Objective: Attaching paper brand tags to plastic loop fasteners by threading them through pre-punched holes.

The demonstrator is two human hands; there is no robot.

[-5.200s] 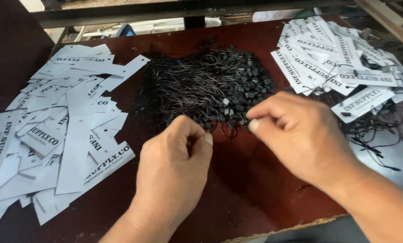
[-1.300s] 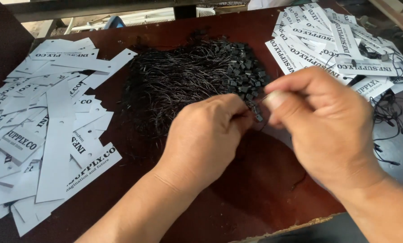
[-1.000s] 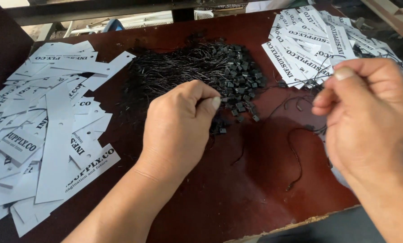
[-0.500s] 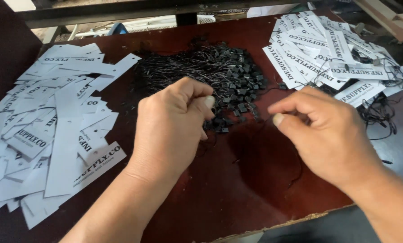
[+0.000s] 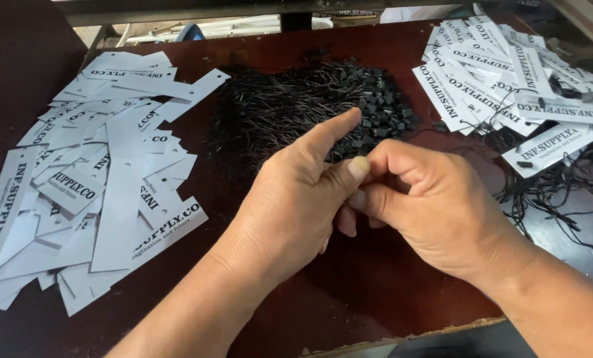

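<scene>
Since half a second ago the right hand [image 5: 435, 205] has come back in to meet the left hand [image 5: 296, 192]; the two were apart, now their fingertips touch above the bare dark red-brown wooden tabletop [image 5: 376, 292]. Left thumb pressed flat against the right thumb and curled right forefinger, left forefinger stretched out straight and pointing away; the remaining fingers of both hands folded under. Whatever is pinched between the thumbs is hidden by them; cannot tell if a string is in the pinch. Just beyond the fingertips, nearly touching the left forefinger, lies the tangled heap of thin black hang-tag strings with small black square plastic locks [image 5: 310, 106], locks bunched toward the right-hand side of the heap. Left of the left hand, well clear of the fingers, a loose spread of long white rectangular paper tags with black print and punched holes [image 5: 104, 172], unstrung. Beyond and right of the right hand, a second pile of white printed paper tags [image 5: 508, 79], these with black strings looped through them, the loose string ends [image 5: 555, 192] trailing down near the right wrist.
</scene>
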